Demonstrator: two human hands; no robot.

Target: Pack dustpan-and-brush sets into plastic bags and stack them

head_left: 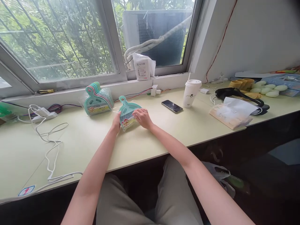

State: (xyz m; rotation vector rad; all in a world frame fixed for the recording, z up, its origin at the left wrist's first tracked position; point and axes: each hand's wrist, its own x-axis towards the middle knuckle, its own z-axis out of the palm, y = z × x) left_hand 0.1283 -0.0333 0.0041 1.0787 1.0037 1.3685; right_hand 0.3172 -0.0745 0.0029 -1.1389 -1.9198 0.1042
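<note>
A small mint-green dustpan and brush set [127, 109] in clear wrapping is held tilted just over the table, its handle pointing away from me. My left hand [116, 121] grips its left edge, thumb on the front. Curled at the right side of the set, the fingers of my right hand [143, 118] pinch its edge or wrapping; which of the two I cannot make out. To the left stands a row of similar dustpan sets [98, 99], packed one behind another in clear plastic, with green and pink edges showing.
Right of my hands lie a phone [172, 106] and a white paper cup [191, 93] with a straw. Farther right is a tissue pack [231, 114]. White cables [55, 147] and a power strip [44, 116] occupy the left. A window [70, 40] backs the table.
</note>
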